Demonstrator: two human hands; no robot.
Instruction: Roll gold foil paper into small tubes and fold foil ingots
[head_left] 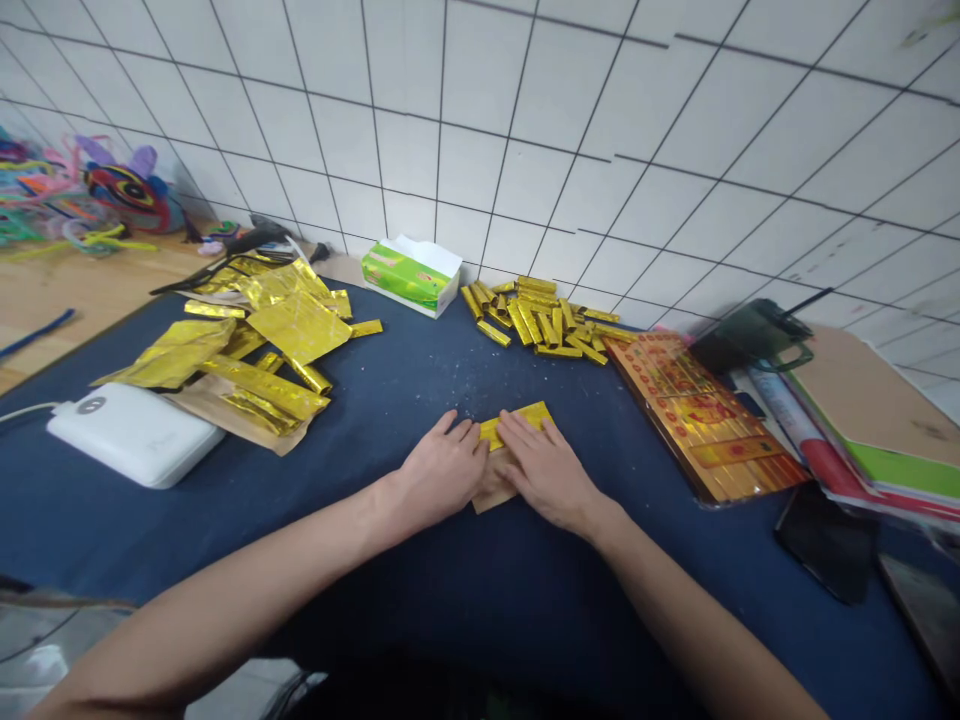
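**Across a blue tabletop (pixel 375 400), gold paper is lying about**

Loose gold sheets (pixel 300 325) are spreading left; an orange-gold packet (pixel 701 410) at right is bearing red print, too blurred to read. A white device (pixel 135 430) is sitting near-left, gold rolls (pixel 536 320) and a green tissue pack (pixel 409 275), label illegible, far. Near the middle, the right hand (pixel 547 465) is resting open on a gold-and-brown sheet (pixel 495 490); the left hand (pixel 446 465) is touching it, grip unclear.
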